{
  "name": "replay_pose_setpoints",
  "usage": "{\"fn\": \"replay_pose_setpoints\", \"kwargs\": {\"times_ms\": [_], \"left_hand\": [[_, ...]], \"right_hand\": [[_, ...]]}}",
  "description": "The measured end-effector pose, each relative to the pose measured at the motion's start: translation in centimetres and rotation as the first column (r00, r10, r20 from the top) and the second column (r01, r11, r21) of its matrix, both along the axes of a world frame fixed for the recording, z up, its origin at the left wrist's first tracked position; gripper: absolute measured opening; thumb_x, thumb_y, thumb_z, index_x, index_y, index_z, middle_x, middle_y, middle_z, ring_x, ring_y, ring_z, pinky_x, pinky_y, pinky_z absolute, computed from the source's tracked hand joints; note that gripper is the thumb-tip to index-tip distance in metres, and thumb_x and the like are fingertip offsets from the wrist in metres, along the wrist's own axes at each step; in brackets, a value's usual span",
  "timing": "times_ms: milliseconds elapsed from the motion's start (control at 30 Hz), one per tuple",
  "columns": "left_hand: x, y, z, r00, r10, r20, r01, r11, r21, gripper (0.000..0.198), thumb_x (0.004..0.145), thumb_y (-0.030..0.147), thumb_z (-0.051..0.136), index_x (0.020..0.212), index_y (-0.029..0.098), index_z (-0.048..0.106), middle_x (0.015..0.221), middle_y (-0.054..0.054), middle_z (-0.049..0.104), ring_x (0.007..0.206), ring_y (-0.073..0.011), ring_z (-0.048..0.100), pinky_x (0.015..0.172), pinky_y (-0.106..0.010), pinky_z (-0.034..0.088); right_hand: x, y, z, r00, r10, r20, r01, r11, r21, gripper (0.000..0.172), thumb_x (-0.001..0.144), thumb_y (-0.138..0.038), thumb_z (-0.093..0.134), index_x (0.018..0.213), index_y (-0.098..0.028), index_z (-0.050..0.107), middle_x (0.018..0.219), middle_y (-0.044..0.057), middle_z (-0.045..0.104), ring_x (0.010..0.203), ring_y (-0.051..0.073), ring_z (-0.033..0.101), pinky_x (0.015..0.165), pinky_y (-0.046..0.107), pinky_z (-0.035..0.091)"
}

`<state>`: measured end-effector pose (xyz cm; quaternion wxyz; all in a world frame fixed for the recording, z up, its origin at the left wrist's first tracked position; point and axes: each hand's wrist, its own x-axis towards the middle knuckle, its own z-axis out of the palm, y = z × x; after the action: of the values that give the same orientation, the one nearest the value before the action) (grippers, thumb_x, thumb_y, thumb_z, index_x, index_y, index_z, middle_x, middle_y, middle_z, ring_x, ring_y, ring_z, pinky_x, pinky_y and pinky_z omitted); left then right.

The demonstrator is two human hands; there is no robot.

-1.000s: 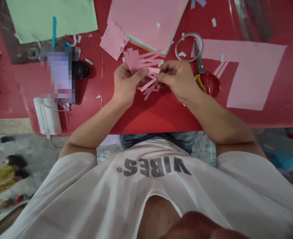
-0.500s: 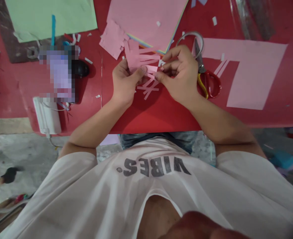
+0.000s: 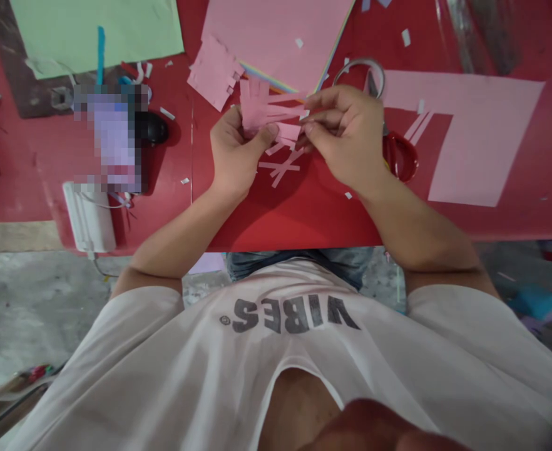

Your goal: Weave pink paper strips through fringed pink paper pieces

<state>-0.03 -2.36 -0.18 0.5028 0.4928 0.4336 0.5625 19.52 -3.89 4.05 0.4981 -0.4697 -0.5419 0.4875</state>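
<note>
My left hand (image 3: 236, 147) is closed on a piece of pink paper (image 3: 255, 106) cut into narrow strips, its thumb lying on top. The strips fan out to the right. At their right ends, the thumb and fingers of my right hand (image 3: 344, 134) are drawn together on the end of a pink paper strip (image 3: 288, 131); the exact grip is partly hidden. Loose pink strips (image 3: 285, 168) lie crossed on the table below. Scissors with red and yellow handles (image 3: 402, 156) rest beyond my right hand, which partly covers them, beside a roll of tape (image 3: 374, 66).
The red table (image 3: 304, 219) carries a stack of coloured paper (image 3: 276, 37) and a notched pink piece (image 3: 213, 75). A cut pink sheet (image 3: 477, 150) is at right. A green sheet (image 3: 97, 37), black mouse (image 3: 154, 128) and white power strip (image 3: 88, 216) are at left.
My right hand has shifted slightly right and up, now covering more of the scissors. A small white scrap now shows on the table below it. My left hand keeps its hold.
</note>
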Motion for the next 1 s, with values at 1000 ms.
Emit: {"fn": "replay_pose_setpoints", "kwargs": {"times_ms": [1000], "left_hand": [[-0.1, 0.2, 0.3, 0.995, 0.063, -0.076, -0.057, 0.995, 0.082, 0.03, 0.082, 0.047, 0.09, 0.091, 0.029, 0.067, 0.079, 0.003, 0.066, 0.065, -0.0133, 0.054, 0.058, -0.031, 0.047]], "right_hand": [[0.1, -0.4, 1.9, 1.0, -0.001, 0.025, 0.007, 0.973, -0.231, 0.021, 0.087, -0.019, 0.075, 0.096, -0.037, 0.069, 0.081, -0.005, 0.077, 0.069, 0.024, 0.076, 0.069, 0.043, 0.068]]}}
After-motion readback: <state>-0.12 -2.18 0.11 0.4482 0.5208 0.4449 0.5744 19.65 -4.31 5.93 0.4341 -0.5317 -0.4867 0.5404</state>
